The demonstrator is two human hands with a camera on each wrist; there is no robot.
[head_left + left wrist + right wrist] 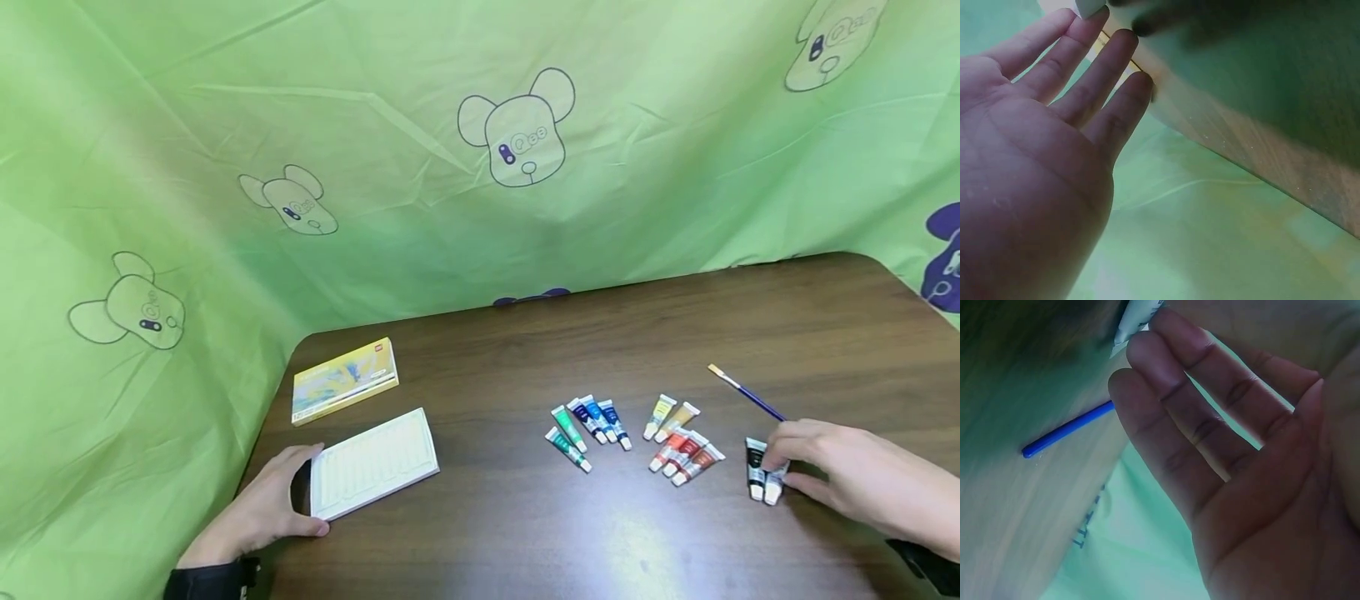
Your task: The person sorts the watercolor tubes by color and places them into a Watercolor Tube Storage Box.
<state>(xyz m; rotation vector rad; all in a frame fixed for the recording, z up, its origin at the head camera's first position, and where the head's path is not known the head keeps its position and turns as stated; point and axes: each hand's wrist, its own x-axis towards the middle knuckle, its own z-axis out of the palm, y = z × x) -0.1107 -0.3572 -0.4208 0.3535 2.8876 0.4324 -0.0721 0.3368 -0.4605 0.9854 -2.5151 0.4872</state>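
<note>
On the right of the table my right hand (832, 467) has its thumb and fingertips on a white paint tube (774, 483), which lies beside a black paint tube (754, 468). The fingers partly cover the white tube; in the right wrist view its pale end (1138, 324) shows at the fingertips. At the left, my left hand (262, 508) grips a white tray (375, 465) with faint moulded outlines by its left side, thumb at the near corner and fingers at the far one. Only a corner of the tray (1089, 6) appears in the left wrist view.
Behind the tray lies a flat yellow box (345, 382). Paint tubes lie grouped by colour: green (570, 429), blue (594, 419), yellow (660, 417) and red (684, 454). A blue-handled paintbrush (746, 392) rests beyond the right hand. Green cloth (420, 242) hangs along the table's back and left.
</note>
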